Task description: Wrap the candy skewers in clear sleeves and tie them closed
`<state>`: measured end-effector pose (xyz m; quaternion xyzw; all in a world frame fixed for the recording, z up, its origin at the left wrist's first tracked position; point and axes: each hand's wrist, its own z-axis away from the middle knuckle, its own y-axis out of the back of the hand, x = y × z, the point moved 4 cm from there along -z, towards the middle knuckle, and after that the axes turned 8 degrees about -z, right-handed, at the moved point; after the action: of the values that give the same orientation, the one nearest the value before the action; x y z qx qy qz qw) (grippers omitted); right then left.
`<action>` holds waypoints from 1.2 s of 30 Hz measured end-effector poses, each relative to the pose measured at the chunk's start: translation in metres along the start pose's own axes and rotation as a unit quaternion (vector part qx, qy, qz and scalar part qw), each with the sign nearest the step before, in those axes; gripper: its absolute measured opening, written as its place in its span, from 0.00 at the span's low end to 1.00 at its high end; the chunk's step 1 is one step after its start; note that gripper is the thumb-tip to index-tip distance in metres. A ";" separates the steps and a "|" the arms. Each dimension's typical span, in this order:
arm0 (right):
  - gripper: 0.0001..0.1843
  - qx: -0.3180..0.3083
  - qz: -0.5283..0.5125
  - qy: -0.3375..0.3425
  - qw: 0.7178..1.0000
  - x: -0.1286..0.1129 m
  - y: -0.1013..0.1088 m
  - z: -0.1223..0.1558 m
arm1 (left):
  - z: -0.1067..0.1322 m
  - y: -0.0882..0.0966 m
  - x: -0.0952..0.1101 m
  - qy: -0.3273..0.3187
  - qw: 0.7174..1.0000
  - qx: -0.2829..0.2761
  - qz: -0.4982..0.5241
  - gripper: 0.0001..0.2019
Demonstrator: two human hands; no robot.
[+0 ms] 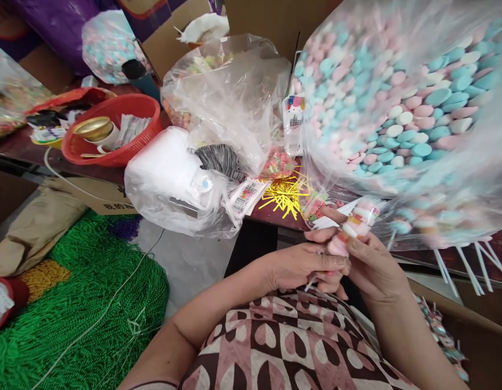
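Note:
Close to my body, both hands hold one marshmallow skewer [358, 223] in pink, white and orange, apparently in clear wrap. My left hand [301, 265] is closed around its lower end, where a bit of white stick pokes out below the fingers. My right hand [375, 265] pinches the marshmallows from the right side, thumb across them. The palms and part of the stick are hidden. Just beyond the fingers lie yellow twist ties [286, 196] and small gummy candies [315, 205] on the dark red table [261, 214].
A large clear bag of pastel candies [413, 119] fills the right side, with marshmallow sticks [472, 268] over the table edge. Another candy bag [230, 92], a white plastic bag [165, 173] and a red basket [124, 143] stand leftward. Green netting [112, 281] lies below.

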<state>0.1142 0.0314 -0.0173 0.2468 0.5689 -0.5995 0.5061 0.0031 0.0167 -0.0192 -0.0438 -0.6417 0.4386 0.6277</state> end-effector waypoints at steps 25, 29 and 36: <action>0.12 0.025 0.361 0.190 0.913 -0.014 -0.034 -0.067 | 0.043 0.071 0.033 -0.138 0.832 0.423 -0.331 0.13; 0.11 0.012 0.626 0.226 0.746 -0.021 -0.026 -0.098 | 0.050 0.088 0.037 -0.184 0.893 0.401 -0.083 0.17; 0.13 -0.006 0.777 0.169 0.607 -0.011 -0.027 -0.115 | 0.048 0.089 0.033 -0.204 0.899 0.383 0.052 0.19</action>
<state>0.0615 0.1380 -0.0229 0.6898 0.2426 0.0746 0.6780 -0.0886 0.0667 -0.0406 0.2569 -0.5344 0.6823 0.4277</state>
